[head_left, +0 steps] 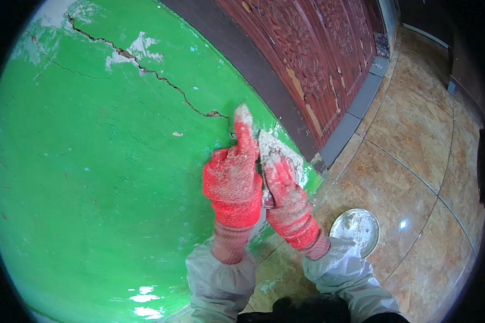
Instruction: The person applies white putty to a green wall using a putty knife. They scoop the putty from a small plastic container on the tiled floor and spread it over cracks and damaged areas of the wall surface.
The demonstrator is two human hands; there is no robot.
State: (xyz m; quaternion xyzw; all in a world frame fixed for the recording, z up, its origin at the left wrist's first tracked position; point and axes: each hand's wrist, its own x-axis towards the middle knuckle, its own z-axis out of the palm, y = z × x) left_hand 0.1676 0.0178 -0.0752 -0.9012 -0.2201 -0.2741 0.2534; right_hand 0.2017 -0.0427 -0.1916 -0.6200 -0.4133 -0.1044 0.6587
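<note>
My left hand (234, 175), in a red glove whitened with putty, lies against the green wall (118, 161). Its index finger is stretched out to the wall near the lower end of a jagged crack (161, 79); the other fingers are curled, with nothing visible in them. Close beside it on the right, my gloved right hand (285, 188) is closed on a putty knife (268, 200), mostly covered by the hand. White putty (277, 146) lies thick around its blade, near the wall's edge. How the fingers wrap the handle is partly hidden.
A round dish of white putty (355, 231) stands on the brown tiled floor (409, 145), right of my right forearm. A carved reddish door (307, 64) with peeling paint and a dark frame (242, 59) borders the wall. Pale patches (143, 47) mark the wall along the crack.
</note>
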